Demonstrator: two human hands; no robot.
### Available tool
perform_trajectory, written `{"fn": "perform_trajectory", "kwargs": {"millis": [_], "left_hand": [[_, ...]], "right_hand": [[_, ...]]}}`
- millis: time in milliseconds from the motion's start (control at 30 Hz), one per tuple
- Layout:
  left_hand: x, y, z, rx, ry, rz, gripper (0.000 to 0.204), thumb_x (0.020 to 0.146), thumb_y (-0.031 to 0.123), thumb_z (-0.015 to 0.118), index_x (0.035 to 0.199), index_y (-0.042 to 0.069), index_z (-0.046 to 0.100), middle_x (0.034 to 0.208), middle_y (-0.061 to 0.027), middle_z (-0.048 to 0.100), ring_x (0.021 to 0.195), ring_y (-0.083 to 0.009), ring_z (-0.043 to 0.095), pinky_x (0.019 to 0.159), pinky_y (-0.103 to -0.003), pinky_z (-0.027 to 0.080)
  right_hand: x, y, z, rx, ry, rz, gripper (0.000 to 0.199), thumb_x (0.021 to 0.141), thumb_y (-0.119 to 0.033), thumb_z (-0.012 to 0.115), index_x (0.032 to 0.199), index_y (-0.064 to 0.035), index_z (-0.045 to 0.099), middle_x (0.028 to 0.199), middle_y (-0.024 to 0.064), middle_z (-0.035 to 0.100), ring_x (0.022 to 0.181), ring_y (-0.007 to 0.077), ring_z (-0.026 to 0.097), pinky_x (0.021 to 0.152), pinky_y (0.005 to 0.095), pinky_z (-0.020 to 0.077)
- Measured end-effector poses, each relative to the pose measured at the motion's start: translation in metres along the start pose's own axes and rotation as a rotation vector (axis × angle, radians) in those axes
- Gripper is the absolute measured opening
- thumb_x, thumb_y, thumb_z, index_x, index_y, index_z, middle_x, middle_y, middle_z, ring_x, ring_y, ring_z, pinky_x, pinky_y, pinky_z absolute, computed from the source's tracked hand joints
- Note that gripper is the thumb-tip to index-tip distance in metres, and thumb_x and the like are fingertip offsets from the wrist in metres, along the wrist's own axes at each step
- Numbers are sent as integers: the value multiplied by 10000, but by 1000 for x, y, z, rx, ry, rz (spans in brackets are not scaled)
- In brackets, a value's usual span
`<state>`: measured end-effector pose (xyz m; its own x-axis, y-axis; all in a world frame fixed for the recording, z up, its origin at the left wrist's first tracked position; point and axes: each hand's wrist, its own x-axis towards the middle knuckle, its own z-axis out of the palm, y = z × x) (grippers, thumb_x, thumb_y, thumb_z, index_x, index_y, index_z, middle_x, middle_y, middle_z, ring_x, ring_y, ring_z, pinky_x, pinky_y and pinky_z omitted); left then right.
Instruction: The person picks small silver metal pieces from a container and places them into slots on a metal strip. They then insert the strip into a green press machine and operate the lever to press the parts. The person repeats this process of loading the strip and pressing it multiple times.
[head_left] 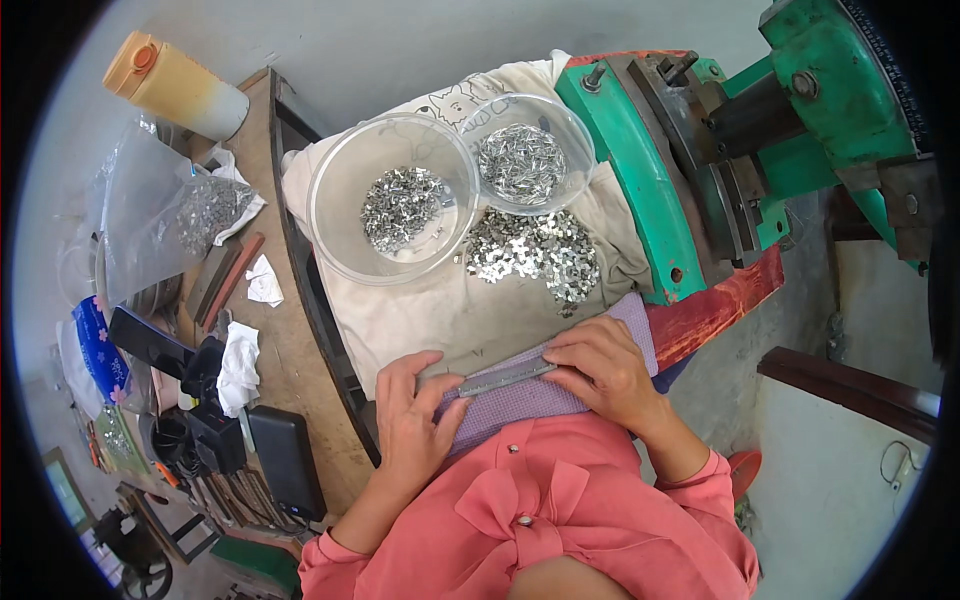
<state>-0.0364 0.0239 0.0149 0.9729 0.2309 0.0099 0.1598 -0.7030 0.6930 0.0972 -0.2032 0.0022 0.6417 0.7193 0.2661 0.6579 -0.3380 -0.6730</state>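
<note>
A narrow grey strip [505, 381], with small marks or parts along its length, is held level between my two hands above a purple checked cloth on my lap. My left hand [408, 412] pinches its left end between thumb and finger. At the other end, my right hand [603, 372] grips it with thumb and fingertips. Just beyond lies a loose pile of small shiny metal pieces [530, 250] on a beige cloth [400, 325]. Behind the pile stand a large clear plastic tub [330, 235] holding small metal parts and a smaller clear tub [578, 135] with slim silvery pieces.
A green press machine [650, 200] rises at the right, beside the cloth. On the left, a wooden table [300, 400] carries a yellow canister [185, 90], a plastic bag of metal parts [200, 215], crumpled tissues [238, 370] and a black power bank [287, 462].
</note>
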Motion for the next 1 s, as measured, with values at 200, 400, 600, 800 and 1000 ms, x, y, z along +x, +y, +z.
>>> {"fn": "perform_trajectory", "kwargs": {"millis": [200, 400, 600, 800, 1000], "left_hand": [[16, 14, -14, 168, -8, 233, 298, 683, 62, 807, 960, 64, 697, 1025, -88, 667, 979, -303, 608, 851, -415, 443], [83, 92, -19, 152, 47, 546, 276, 693, 92, 806, 943, 82, 691, 919, -56, 657, 868, -271, 616, 777, -399, 429], [198, 159, 26, 157, -15, 1047, 250, 735, 115, 781, 950, 92, 656, 898, -36, 607, 873, -233, 601, 772, -369, 447], [253, 186, 65, 245, -106, 1270, 188, 764, 139, 753, 926, 105, 662, 900, -33, 596, 928, -227, 605, 806, -364, 467], [248, 213, 67, 377, -181, 1458, 81, 812, 160, 619, 846, 109, 673, 865, -3, 609, 933, -187, 602, 814, -324, 480]], "right_hand": [[-7, 3, -5, -36, 41, -91, 347, 769, -129, 811, 1092, -68, 699, 1006, 59, 662, 924, 275, 613, 809, 400, 485], [-10, 1, -81, -176, 341, -90, 312, 755, -67, 820, 1049, -34, 718, 958, 99, 677, 834, 288, 659, 709, 378, 544], [-35, 14, -129, -457, 682, 154, 285, 758, -17, 818, 1029, -44, 735, 936, 92, 700, 647, 170, 655, 543, 285, 522], [-38, 25, -129, -489, 764, 299, 238, 798, -18, 793, 1023, -28, 716, 934, 89, 687, 643, 162, 674, 539, 280, 520], [-56, 9, -134, -528, 715, 337, 221, 804, -40, 798, 1004, -25, 706, 898, 97, 680, 638, 175, 678, 546, 299, 530]]}}
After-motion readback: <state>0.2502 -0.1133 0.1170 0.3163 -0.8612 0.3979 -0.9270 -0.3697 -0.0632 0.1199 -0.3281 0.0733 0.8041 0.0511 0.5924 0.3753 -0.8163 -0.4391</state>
